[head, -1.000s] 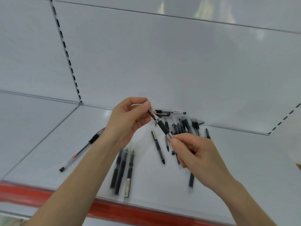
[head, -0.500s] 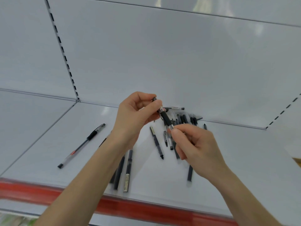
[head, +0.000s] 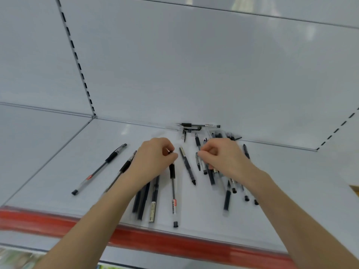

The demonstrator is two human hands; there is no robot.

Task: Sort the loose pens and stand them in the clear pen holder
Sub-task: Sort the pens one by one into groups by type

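I see left hand [head: 155, 159] curled, pinching the tip of a clear pen [head: 173, 191] lying flat, with right hand [head: 223, 158] curled, pinching a second pen [head: 198, 162] just right of that clear pen.

No lettering can be read anywhere; every mark is too small or too blurred. Near the middle, the clear-barrelled pen with a black grip [head: 173, 191] carries a red-and-white label with dark print toward its near end. Just left of it, the slim dark pen [head: 155, 193] bears a cream label with black characters. At the far left, the long clear pen [head: 99, 168] shows a small red mark on its barrel. The clear pen along the far wall [head: 200, 125] has a white printed strip, as does the short clear pen [head: 198, 161] right of the middle.
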